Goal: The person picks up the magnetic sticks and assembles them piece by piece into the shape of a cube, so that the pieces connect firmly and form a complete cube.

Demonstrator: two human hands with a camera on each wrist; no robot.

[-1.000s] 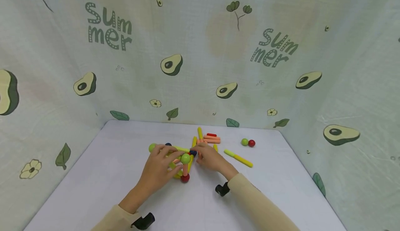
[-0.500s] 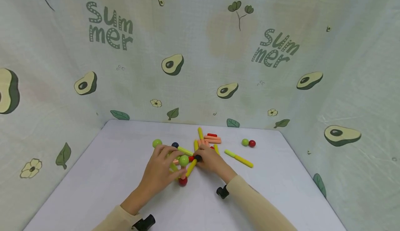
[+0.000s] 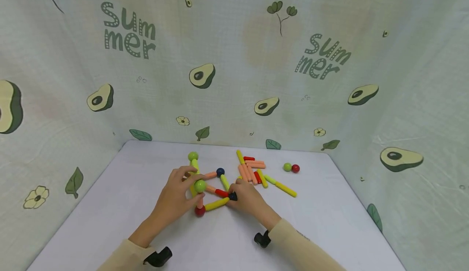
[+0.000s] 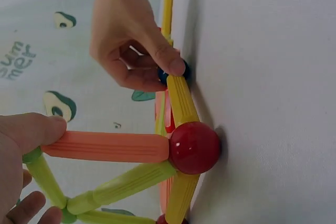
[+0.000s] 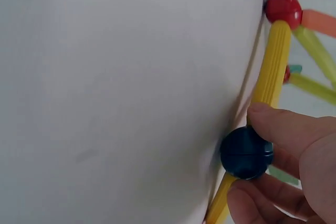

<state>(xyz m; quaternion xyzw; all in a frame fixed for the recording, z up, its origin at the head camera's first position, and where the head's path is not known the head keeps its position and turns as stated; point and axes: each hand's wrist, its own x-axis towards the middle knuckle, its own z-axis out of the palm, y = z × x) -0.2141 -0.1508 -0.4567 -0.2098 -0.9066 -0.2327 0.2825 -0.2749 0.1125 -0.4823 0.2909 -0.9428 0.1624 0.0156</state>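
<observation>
My left hand (image 3: 175,193) holds the top of an upright orange rod (image 4: 110,147), close to a green ball (image 3: 200,186). Below, this rod meets a red ball (image 4: 195,148) at the table. From there a yellow rod (image 5: 272,66) runs to a dark blue ball (image 5: 247,152), pinched between the thumb and fingers of my right hand (image 3: 253,206). A red rod (image 3: 221,193) and a lime rod (image 3: 225,182) also lead towards that ball. Farther back, another dark blue ball (image 3: 220,172) and a green ball (image 3: 193,156) belong to the frame, which my left hand partly hides.
Loose orange rods (image 3: 255,164), with red and yellow ones, lie behind my right hand. A lime rod (image 3: 270,179) and a yellow rod (image 3: 286,189) lie end to end on the right. Beyond them sit a green ball (image 3: 287,167) and a red ball (image 3: 295,168). Printed cloth (image 3: 234,112) hangs behind the table.
The stick-and-ball frame has turned, its near red ball shifting left and its back green ball moving farther away. My right hand and its blue ball came nearer; several loose rods slid right.
</observation>
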